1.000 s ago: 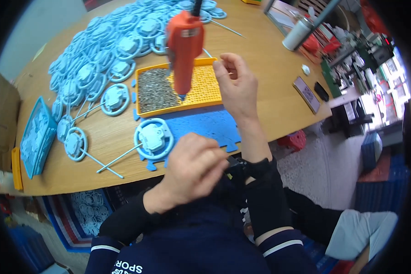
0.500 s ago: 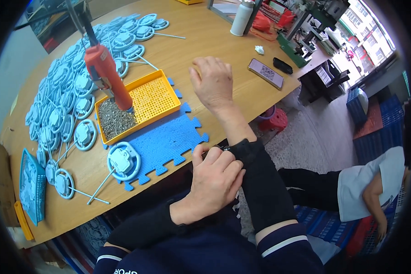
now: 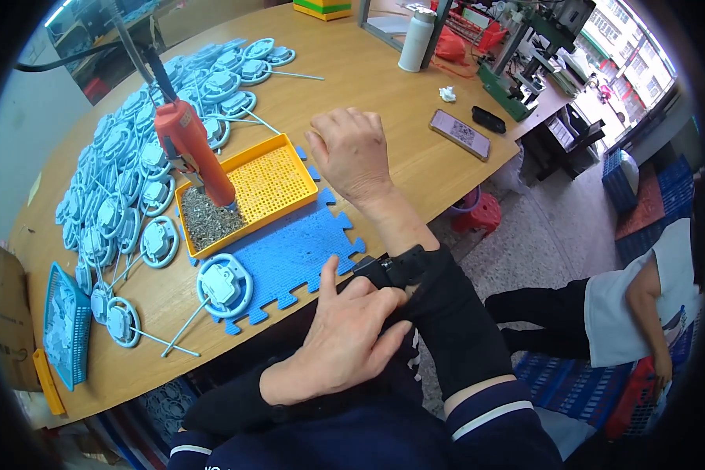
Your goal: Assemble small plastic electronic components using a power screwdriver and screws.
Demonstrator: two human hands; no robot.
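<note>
gadget (image 3: 374, 272) here is the small black boxy thing strapped on just behind the right hand (image 3: 354, 157), right at the end of the sleeve (image 3: 462, 337). left hand (image 3: 341, 337) is over by the strap (image 3: 406, 266): thumb and nearest finger apart, another finger sticking up. can't tell if anything's actually pinched in there. right hand's out over the desk (image 3: 415, 149), fingers loosely bent, palm hidden, so no idea if it's got something. i'd guess the gadget is light and stiff, probably a bit slick on the outside, with the strap softer and bendy. not super fragile imo, but i wouldn't yank where the two meet. best hold's probably thumb and finger on opposite edges, or flat along the strap.
</note>
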